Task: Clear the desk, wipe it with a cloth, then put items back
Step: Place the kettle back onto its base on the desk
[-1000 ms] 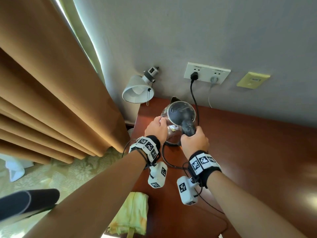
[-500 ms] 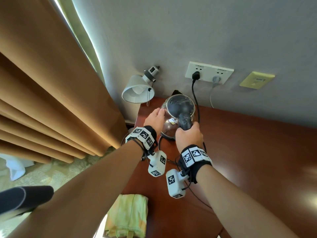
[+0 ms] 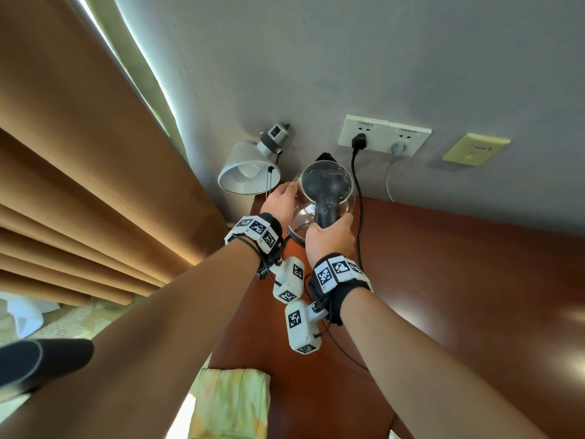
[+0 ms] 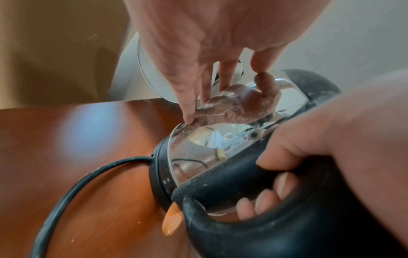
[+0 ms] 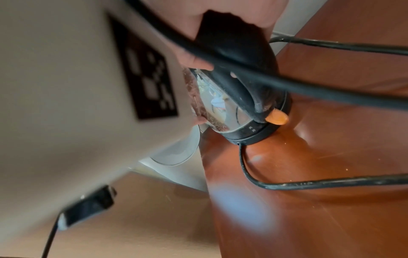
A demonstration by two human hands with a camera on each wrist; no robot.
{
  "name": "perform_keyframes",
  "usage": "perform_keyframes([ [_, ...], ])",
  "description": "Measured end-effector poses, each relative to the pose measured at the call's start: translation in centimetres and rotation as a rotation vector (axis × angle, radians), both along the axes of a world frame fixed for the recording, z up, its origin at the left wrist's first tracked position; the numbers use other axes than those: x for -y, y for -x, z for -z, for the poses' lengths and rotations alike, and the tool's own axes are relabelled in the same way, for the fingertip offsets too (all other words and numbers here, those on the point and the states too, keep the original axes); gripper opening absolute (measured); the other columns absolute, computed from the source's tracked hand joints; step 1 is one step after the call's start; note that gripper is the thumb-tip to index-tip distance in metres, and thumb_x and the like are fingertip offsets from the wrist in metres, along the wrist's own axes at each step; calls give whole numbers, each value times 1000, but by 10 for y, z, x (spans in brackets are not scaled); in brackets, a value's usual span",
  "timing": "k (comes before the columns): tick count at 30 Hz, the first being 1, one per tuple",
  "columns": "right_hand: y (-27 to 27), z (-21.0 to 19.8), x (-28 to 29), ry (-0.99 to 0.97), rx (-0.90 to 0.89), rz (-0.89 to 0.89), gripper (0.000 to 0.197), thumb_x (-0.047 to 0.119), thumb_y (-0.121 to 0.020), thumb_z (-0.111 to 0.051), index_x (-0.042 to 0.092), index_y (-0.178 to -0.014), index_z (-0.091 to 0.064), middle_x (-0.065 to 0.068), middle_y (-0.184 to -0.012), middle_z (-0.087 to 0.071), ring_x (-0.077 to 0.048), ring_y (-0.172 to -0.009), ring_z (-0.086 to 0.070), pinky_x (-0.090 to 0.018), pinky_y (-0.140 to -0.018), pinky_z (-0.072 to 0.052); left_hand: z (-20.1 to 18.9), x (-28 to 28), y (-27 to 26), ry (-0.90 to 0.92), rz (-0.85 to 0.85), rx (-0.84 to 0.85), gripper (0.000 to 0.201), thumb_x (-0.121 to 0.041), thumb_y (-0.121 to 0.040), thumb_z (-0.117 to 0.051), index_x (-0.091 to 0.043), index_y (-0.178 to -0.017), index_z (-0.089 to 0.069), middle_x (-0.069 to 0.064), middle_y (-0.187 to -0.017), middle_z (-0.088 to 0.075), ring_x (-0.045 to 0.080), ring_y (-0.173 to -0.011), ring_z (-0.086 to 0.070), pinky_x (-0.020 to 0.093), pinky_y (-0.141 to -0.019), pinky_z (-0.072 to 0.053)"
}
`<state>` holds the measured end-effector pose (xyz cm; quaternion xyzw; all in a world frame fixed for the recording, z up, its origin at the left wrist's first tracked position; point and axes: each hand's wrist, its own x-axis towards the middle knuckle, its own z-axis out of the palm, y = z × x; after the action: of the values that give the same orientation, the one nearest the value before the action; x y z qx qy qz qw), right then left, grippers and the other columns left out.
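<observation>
Comparing with a second ago, the kettle [image 3: 327, 198] is carried toward the desk [image 3: 443, 280] corner at 11 o'clock; its handle is gripped by the right hand [image 3: 330, 237], its glass steadied by the flat left hand [image 3: 280, 202], so items are probably being returned.

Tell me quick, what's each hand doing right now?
Left hand: open, straight fingers touching the glass side of the kettle.
Right hand: closed around the kettle's black handle.
</observation>
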<state>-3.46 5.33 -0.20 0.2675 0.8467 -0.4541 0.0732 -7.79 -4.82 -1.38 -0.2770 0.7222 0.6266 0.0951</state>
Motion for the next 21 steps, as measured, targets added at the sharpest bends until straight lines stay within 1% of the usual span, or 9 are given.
perform_keyframes([
  [2,0,-1,-1,-6,0,-16,34,15,-88,-65,13,-115,-46,-11,-104,-64,-31,-92,-66,-39,-76,-58,-1,0,-1,4,6,11,42,-35,-104,-39,-14,-136,-58,11,-124,-66,27,-113,-62,41,-100,-50],
  [4,0,-1,-2,-14,-5,-34,35,15,-88,-65,12,-117,-46,-13,-106,-64,-33,-93,-66,-42,-79,-58,-4,1,-3,0,25,22,44,-35,-105,-39,-13,-139,-55,10,-125,-65,27,-113,-62,28,-82,-53],
  [6,0,-2,-4,-32,-15,-63,36,17,-87,-66,12,-117,-46,-13,-106,-64,-34,-94,-66,-44,-82,-58,-6,2,-4,3,40,26,43,-35,-106,-39,-13,-139,-54,6,-119,-65,22,-103,-63,17,-63,-47],
  [8,0,-3,-7,-46,-4,-110,37,19,-88,-65,12,-118,-45,-11,-105,-62,-33,-91,-64,-40,-78,-56,-10,2,-10,6,48,28,42,-35,-106,-40,-13,-139,-54,5,-121,-63,17,-101,-61,17,-68,-49],
  [10,-2,-5,-12,-47,22,-157,40,24,-89,-66,12,-120,-44,-8,-103,-59,-30,-85,-60,-35,-72,-50,-13,2,-19,-12,42,24,45,-39,-103,-44,-14,-139,-54,5,-126,-63,19,-110,-62,31,-90,-55],
  [12,-5,-9,-17,-33,39,-193,42,28,-87,-67,14,-121,-45,-6,-102,-60,-28,-84,-60,-35,-72,-51,-8,4,-26,37,57,18,50,-47,-94,-46,-18,-133,-59,4,-122,-66,22,-111,-63,45,-100,-52],
  [15,-13,-15,-28,-33,30,-281,42,32,-86,-66,17,-120,-47,-3,-100,-60,-27,-85,-62,-37,-77,-54,0,9,-35,159,98,23,47,-49,-80,-47,-24,-114,-68,0,-107,-70,21,-102,-66,46,-95,-54],
  [18,-23,-20,-44,-33,-13,-334,30,33,-87,-64,24,-113,-52,3,-101,-61,-24,-93,-61,-35,-83,-50,-15,5,-55,153,107,25,22,-39,-83,-53,-27,-90,-70,-2,-93,-71,19,-90,-68,39,-85,-57],
  [21,-33,-25,-63,-80,-85,-295,15,31,-91,-59,23,-104,-59,6,-96,-63,-21,-94,-60,-32,-80,-45,-26,-12,-72,-9,101,20,19,-12,-96,-55,-12,-82,-68,2,-73,-64,15,-64,-59,21,-57,-51],
])
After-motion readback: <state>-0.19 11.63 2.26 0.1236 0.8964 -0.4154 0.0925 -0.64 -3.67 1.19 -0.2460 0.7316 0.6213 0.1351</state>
